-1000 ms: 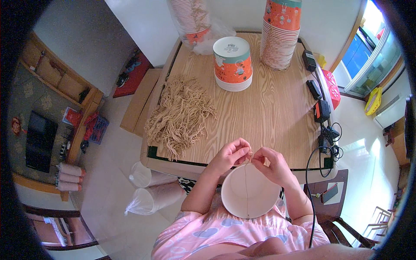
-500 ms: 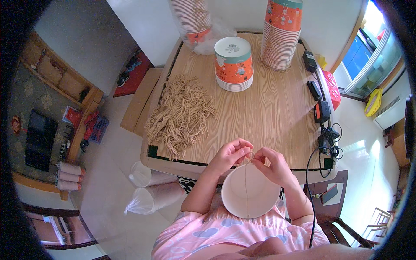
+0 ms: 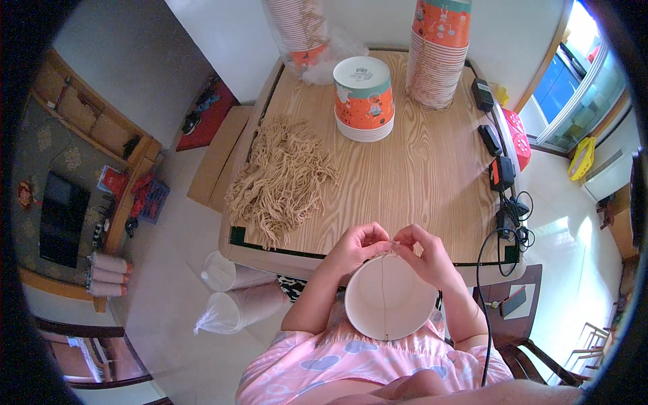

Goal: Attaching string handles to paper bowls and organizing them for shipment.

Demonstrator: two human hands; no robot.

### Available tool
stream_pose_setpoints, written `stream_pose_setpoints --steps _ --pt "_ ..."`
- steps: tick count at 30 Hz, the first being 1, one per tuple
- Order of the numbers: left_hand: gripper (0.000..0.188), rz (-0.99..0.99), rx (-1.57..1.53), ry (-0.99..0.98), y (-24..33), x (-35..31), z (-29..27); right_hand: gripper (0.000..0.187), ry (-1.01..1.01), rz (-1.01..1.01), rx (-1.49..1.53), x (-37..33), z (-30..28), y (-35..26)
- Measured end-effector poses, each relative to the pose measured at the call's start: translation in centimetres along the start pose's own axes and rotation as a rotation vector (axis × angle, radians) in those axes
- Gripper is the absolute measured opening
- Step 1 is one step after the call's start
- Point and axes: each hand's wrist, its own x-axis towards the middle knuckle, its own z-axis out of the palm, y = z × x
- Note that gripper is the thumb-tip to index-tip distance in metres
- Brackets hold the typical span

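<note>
A white paper bucket (image 3: pixel 405 300) rests in my lap, its open mouth facing up. A thin beige cord (image 3: pixel 384 297) runs across the mouth from the near rim to the far rim. There my left hand (image 3: pixel 358 246) pinches the cord between thumb and forefinger. Right beside it my right hand (image 3: pixel 422 253) pinches the cord as well, the fingertips of both hands almost touching. The fingers hide the cord's end and how it sits at the rim. Beyond my left hand a loose heap of beige cords (image 3: pixel 283 179) lies on the wooden table (image 3: pixel 412 175).
A short upside-down stack of orange paper buckets (image 3: pixel 364 111) stands mid-table. Behind are a tall bucket stack (image 3: pixel 439 61) and a bagged stack (image 3: pixel 297 30). Power adapters (image 3: pixel 501 172) and black cables line the right edge. Bagged buckets (image 3: pixel 246 307) lie on the floor at left.
Both hands have drawn slightly down toward the far rim, fingertips closer together. The cord across the bucket looks straighter. Nothing else has moved.
</note>
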Motion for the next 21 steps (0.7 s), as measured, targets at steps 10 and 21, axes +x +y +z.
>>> stream_pose_setpoints --steps 10,21 --pt "0.011 0.014 0.006 0.043 -0.09 -0.08 0.30 0.012 -0.013 0.024 0.003 0.21 -0.09 0.35" --pt "0.007 0.108 0.071 0.068 -0.13 -0.22 0.75 0.011 0.010 0.007 0.004 0.33 -0.03 0.69"
